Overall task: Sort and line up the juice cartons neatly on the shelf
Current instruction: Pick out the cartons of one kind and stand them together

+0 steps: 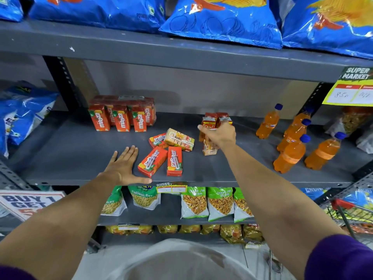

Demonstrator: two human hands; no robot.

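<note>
Right hand (219,135) wrapped around an upright juice carton (210,147) in a small standing group of cartons (217,118) toward the right of the grey shelf (60,158); fingers curl over the carton's top, its lower part visible below the palm. Left hand (124,168) open and flat, palm down, fingers spread, resting on the shelf near its front edge, grasping nothing. Just right of it, four loose cartons (168,150) lie on their sides, angled differently and touching one another. Far left, a row of red cartons (121,116) stands upright against the back. Far right, orange drink bottles (292,146) stand grouped. Blue snack bags (222,19) fill the shelf above.
</note>
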